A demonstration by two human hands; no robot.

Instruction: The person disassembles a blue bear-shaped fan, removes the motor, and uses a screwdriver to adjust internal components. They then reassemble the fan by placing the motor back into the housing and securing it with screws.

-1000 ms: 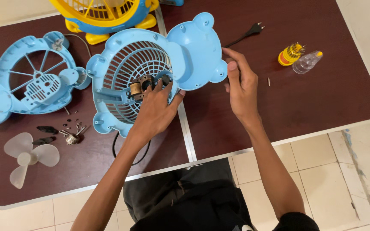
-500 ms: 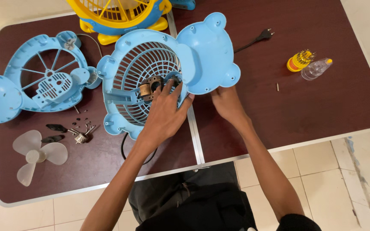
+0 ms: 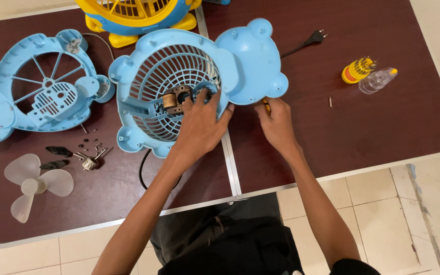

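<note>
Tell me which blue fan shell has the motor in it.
The middle blue shell, under the left hand; the far-left blue shell shows only bare spokes.

The big plastic fan shell point(image 3: 240, 61) is light blue. The far fan point(image 3: 133, 12) is yellow. The table point(image 3: 383, 122) is dark brown.

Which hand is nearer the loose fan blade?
Left. The left hand rests on the blue fan housing at the motor, to the right of the fan blade. The right hand lies further right, beyond the housing.
</note>
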